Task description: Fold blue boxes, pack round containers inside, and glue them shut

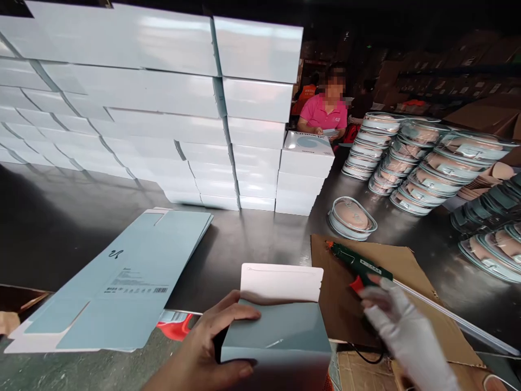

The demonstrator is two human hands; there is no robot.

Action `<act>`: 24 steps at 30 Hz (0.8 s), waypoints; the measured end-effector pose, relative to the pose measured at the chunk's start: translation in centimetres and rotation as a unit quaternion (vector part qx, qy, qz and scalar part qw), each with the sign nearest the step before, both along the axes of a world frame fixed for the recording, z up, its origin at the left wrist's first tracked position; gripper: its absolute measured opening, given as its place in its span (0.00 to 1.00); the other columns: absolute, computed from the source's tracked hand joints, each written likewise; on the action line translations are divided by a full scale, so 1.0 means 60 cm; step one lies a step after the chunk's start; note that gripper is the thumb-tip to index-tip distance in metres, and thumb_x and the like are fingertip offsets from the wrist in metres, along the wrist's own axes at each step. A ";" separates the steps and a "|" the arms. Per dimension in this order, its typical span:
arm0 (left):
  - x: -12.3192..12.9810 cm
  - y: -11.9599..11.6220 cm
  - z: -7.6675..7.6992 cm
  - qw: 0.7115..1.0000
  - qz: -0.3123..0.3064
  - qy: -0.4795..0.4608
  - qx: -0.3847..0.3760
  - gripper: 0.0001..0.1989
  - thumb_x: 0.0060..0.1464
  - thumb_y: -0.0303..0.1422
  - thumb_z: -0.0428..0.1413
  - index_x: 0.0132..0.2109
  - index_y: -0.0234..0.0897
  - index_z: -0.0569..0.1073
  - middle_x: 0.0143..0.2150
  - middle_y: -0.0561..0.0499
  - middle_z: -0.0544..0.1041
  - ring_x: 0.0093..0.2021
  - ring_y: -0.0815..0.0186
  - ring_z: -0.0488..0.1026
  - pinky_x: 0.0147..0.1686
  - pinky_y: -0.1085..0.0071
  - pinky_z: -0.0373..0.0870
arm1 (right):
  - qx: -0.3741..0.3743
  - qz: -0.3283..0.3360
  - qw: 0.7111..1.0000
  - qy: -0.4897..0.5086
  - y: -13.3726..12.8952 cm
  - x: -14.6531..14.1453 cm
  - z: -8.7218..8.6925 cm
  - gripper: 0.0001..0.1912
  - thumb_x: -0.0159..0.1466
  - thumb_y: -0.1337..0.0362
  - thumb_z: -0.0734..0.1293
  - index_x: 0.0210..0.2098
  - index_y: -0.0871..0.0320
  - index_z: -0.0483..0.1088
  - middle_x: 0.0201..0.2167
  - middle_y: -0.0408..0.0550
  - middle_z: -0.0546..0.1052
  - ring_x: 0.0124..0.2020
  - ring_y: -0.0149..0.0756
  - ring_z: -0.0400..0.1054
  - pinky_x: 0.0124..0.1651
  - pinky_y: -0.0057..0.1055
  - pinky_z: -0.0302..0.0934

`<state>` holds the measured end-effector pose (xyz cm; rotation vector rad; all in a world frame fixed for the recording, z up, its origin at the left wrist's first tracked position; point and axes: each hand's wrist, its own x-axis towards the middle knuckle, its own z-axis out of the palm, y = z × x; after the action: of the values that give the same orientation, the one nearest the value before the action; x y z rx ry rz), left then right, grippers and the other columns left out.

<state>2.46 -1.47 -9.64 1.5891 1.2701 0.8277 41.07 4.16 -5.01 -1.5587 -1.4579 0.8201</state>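
Box [277,331] at the near table edge, flap up, gripped by left hand [211,347]; gloved right hand [401,326] closed on glue gun [360,266] over cardboard [391,293]: hot nozzle could drip astray or singe fingers

A wall of stacked white boxes [163,103] blocks the table's [61,228] far edge, and piles of packed round trays [411,157] crowd its right edge. Bare table lies open between the wall and the flat blue cartons [122,282] at the near left. A glue gun [360,264] on cardboard [411,271] and one lone tray [352,217] narrow the middle.
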 end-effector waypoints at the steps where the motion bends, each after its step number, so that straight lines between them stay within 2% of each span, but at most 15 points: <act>1: 0.006 0.001 -0.003 1.000 0.005 -0.010 0.015 0.27 0.49 0.45 0.70 0.58 0.57 0.78 0.63 0.45 0.78 0.73 0.35 0.58 0.65 0.44 0.66 | 0.028 0.058 0.998 0.018 -0.013 -0.028 -0.007 0.39 0.57 0.47 0.76 0.64 0.49 0.67 0.47 0.55 0.83 0.45 0.49 0.80 0.46 0.43 0.76; 3: 0.023 0.003 -0.007 0.997 0.026 -0.064 0.041 0.25 0.51 0.46 0.69 0.56 0.55 0.78 0.63 0.45 0.76 0.69 0.37 0.65 0.56 0.54 0.76 | 0.058 0.165 0.983 0.051 -0.033 -0.084 -0.023 0.53 0.58 0.50 0.76 0.74 0.45 0.47 0.58 0.57 0.77 0.52 0.50 0.78 0.50 0.45 0.75; 4: 0.034 0.003 -0.008 0.992 0.042 -0.109 0.052 0.23 0.51 0.47 0.69 0.54 0.54 0.78 0.64 0.45 0.73 0.67 0.39 0.69 0.51 0.59 0.78 | 0.063 0.200 0.976 0.058 -0.040 -0.108 -0.031 0.57 0.58 0.52 0.77 0.76 0.44 0.41 0.59 0.57 0.76 0.54 0.50 0.77 0.51 0.45 0.74; 6: 0.056 0.004 -0.004 0.968 0.086 -0.221 0.080 0.21 0.53 0.46 0.69 0.52 0.54 0.75 0.63 0.48 0.72 0.62 0.46 0.74 0.47 0.66 0.79 | 0.072 0.232 0.969 0.048 -0.044 -0.139 -0.045 0.55 0.60 0.55 0.75 0.76 0.45 0.39 0.57 0.55 0.76 0.52 0.48 0.77 0.52 0.42 0.74; 9: 0.077 0.008 0.012 0.929 0.134 -0.318 0.136 0.22 0.56 0.40 0.69 0.53 0.59 0.69 0.54 0.53 0.74 0.59 0.53 0.76 0.52 0.66 0.76 | 0.136 0.291 0.947 -0.023 -0.033 -0.148 -0.047 0.41 0.65 0.53 0.71 0.73 0.45 0.51 0.55 0.54 0.72 0.51 0.45 0.75 0.54 0.38 0.72; 11: 0.077 0.012 0.025 0.939 0.105 -0.291 0.152 0.22 0.59 0.39 0.68 0.57 0.61 0.70 0.50 0.53 0.72 0.58 0.55 0.76 0.53 0.65 0.75 | 0.205 0.342 0.914 -0.076 -0.019 -0.144 -0.035 0.32 0.67 0.49 0.70 0.67 0.45 0.60 0.55 0.52 0.70 0.51 0.42 0.73 0.54 0.34 0.71; 14: 0.066 0.019 0.040 0.966 0.012 -0.214 0.145 0.14 0.64 0.42 0.63 0.55 0.60 0.77 0.49 0.50 0.68 0.59 0.54 0.73 0.55 0.62 0.73 | 0.278 0.393 0.871 -0.104 -0.001 -0.142 -0.006 0.21 0.71 0.50 0.67 0.61 0.47 0.66 0.54 0.51 0.71 0.52 0.38 0.72 0.53 0.28 0.70; 16: 0.058 0.024 0.047 0.970 -0.013 -0.199 0.139 0.08 0.64 0.42 0.62 0.50 0.59 0.81 0.48 0.50 0.66 0.58 0.55 0.72 0.56 0.60 0.73 | 0.289 0.398 0.863 -0.111 0.005 -0.144 0.010 0.17 0.73 0.54 0.65 0.59 0.48 0.68 0.53 0.50 0.72 0.53 0.37 0.72 0.54 0.28 0.70; 18: 0.050 0.029 0.053 0.969 -0.015 -0.203 0.142 0.06 0.63 0.41 0.63 0.47 0.57 0.82 0.47 0.50 0.66 0.55 0.56 0.73 0.54 0.61 0.74 | 0.281 0.405 0.863 -0.108 0.008 -0.143 0.019 0.17 0.72 0.57 0.67 0.59 0.47 0.70 0.52 0.50 0.73 0.53 0.38 0.73 0.55 0.30 0.71; 20: 0.039 0.033 0.061 0.968 -0.004 -0.190 0.162 0.05 0.60 0.40 0.66 0.44 0.54 0.84 0.47 0.49 0.69 0.55 0.55 0.73 0.53 0.62 0.75 | 0.237 0.405 0.881 -0.062 0.007 -0.138 0.020 0.20 0.69 0.56 0.71 0.59 0.43 0.72 0.56 0.51 0.73 0.55 0.41 0.74 0.55 0.34 0.71; 21: 0.033 0.035 0.065 0.968 0.025 -0.185 0.170 0.05 0.58 0.39 0.67 0.42 0.51 0.85 0.47 0.48 0.70 0.56 0.54 0.74 0.52 0.64 0.75 | 0.192 0.391 0.900 -0.011 0.005 -0.133 0.018 0.22 0.68 0.53 0.71 0.61 0.42 0.71 0.61 0.53 0.72 0.58 0.44 0.73 0.56 0.36 0.72; 22: 0.028 0.038 0.069 0.962 0.083 -0.193 0.174 0.05 0.56 0.39 0.69 0.40 0.49 0.85 0.48 0.48 0.72 0.55 0.55 0.74 0.51 0.66 0.75 | 0.139 0.357 0.922 0.056 0.003 -0.129 0.016 0.25 0.68 0.49 0.70 0.63 0.40 0.69 0.65 0.53 0.69 0.61 0.48 0.72 0.57 0.40 0.72; 23: 0.024 0.041 0.071 0.946 0.170 -0.218 0.166 0.07 0.54 0.41 0.70 0.39 0.47 0.85 0.48 0.48 0.74 0.52 0.56 0.75 0.47 0.69 0.76 | 0.082 0.313 0.938 0.122 0.001 -0.125 0.012 0.27 0.69 0.46 0.68 0.66 0.37 0.67 0.69 0.53 0.67 0.63 0.50 0.71 0.57 0.44 0.72; 24: 0.023 0.043 0.072 0.915 0.272 -0.260 0.146 0.10 0.52 0.44 0.70 0.39 0.46 0.84 0.47 0.49 0.76 0.48 0.58 0.77 0.42 0.71 0.77 | 0.025 0.272 0.947 0.168 -0.001 -0.122 0.008 0.29 0.69 0.45 0.67 0.68 0.36 0.64 0.71 0.52 0.65 0.64 0.51 0.70 0.58 0.47 0.72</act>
<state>3.82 1.13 -5.33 1.1024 1.2324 1.7313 33.77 4.11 -4.52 -0.9155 -1.6477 1.2847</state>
